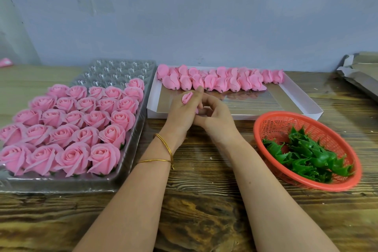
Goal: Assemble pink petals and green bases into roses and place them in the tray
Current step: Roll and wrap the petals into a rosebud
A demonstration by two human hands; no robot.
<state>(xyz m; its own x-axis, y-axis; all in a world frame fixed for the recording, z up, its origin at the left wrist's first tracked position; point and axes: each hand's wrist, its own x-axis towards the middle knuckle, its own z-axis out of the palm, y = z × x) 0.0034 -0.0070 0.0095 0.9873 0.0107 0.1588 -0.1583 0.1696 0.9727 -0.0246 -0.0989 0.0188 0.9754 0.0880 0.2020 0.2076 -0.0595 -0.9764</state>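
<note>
My left hand point(181, 110) grips a pink petal bud point(187, 97) above the front edge of the white box point(302, 100). My right hand point(214, 113) meets it from the right, its fingers curled against the bud's lower end, where a bit of pink shows. Rows of loose pink petal buds point(221, 80) lie along the far side of the white box. Green bases point(306, 155) are heaped in the red basket point(272, 125) at the right. Finished pink roses point(69, 125) fill the near part of the clear plastic tray point(131, 161) at the left.
The tray's far cells point(118, 71) hold nothing. Grey cardboard point(360, 71) lies at the far right edge of the wooden table point(204, 210). A grey wall stands behind everything. A pink scrap point(5, 62) lies at the far left.
</note>
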